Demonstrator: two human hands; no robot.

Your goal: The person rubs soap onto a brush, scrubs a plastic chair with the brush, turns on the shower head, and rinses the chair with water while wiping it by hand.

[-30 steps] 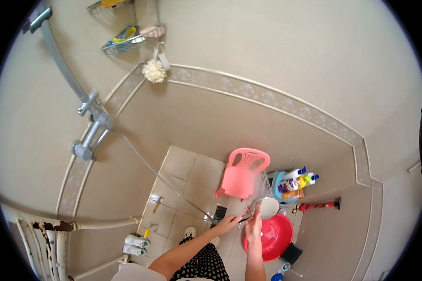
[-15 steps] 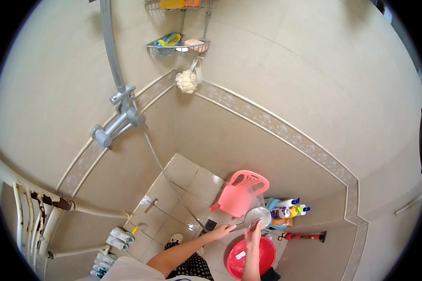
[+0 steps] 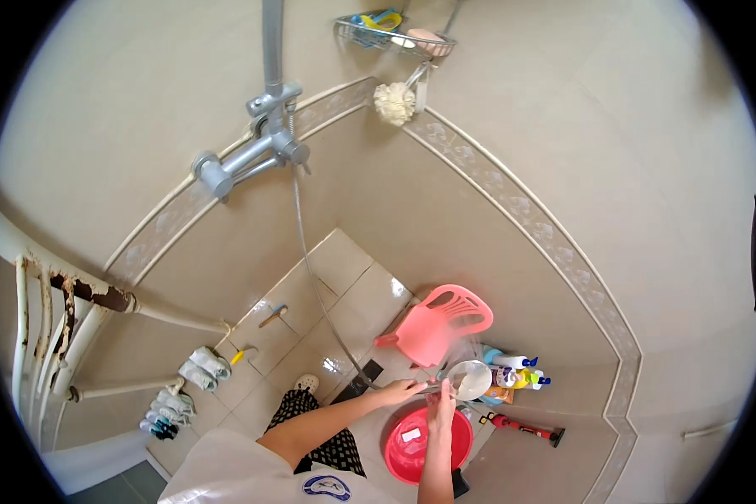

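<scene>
My left hand (image 3: 400,391) is closed round the handle of a shower head, whose metal hose runs up to the wall mixer (image 3: 269,151). Beside the round white shower head (image 3: 469,380), my right hand (image 3: 442,400) has its fingers up near the handle end; whether it grips anything is hard to make out. Just below my hands is a red basin (image 3: 428,441) with a small white item (image 3: 411,435) inside. The pink chair (image 3: 433,328) stands beyond the shower head.
Several bottles (image 3: 517,372) stand right of the chair, near a red tool (image 3: 525,428). A brush (image 3: 273,316) lies on the tiled floor (image 3: 311,353). Shoes (image 3: 203,368) line the left wall by a rusty white rack (image 3: 67,294). A wire shelf (image 3: 395,35) hangs in the corner.
The view has turned, so the mixer and shelf appear farther right and the basin farther left. The shower head stays at my hands, above the basin's upper edge.
</scene>
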